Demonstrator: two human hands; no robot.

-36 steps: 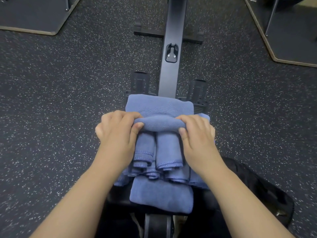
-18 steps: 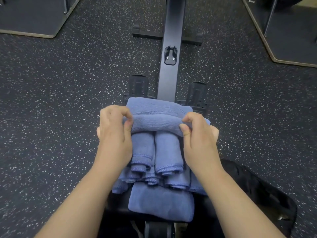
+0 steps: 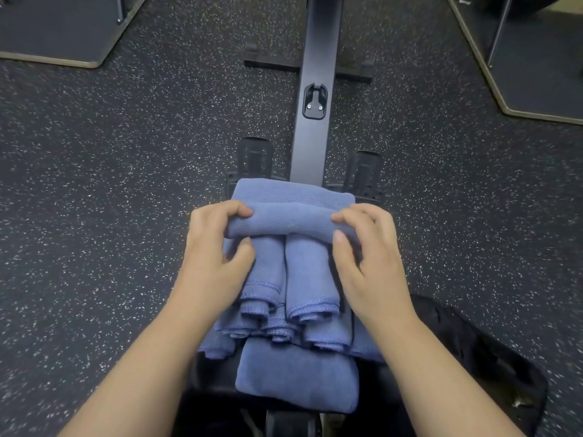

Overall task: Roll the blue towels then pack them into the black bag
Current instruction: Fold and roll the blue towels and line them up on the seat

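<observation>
Towel roll: blue towel (image 3: pixel 291 222) is lying crosswise at frame centre, partly rolled, its unrolled flat part extending toward the upper frame.
Left hand: left hand (image 3: pixel 217 247) is gripping the roll's left end, fingers (image 3: pixel 233 212) curling over the top and thumb sitting underneath at the near side.
Right hand: right hand (image 3: pixel 369 250) is pinching the roll's right end, fingertips (image 3: pixel 342 217) resting on top and thumb (image 3: pixel 339 239) pressing the near face.
Position relative to fingers: roll is spanning between the two hands, its ends tucked inside both curled grips.
Rolled towels: finished rolls (image 3: pixel 293 279) are lying lengthwise just below the crosswise roll, between the wrists, stacked in layers with stitched ends facing the lower frame.
Folded towel: flat blue piece (image 3: pixel 296 376) is sitting at lower centre, beneath the rolls.
Black bag: black bag (image 3: pixel 492 357) is lying on the speckled floor (image 3: pixel 126 184) at lower right.
Machine rail: dark rail (image 3: pixel 315 89) is running toward the upper frame.
</observation>
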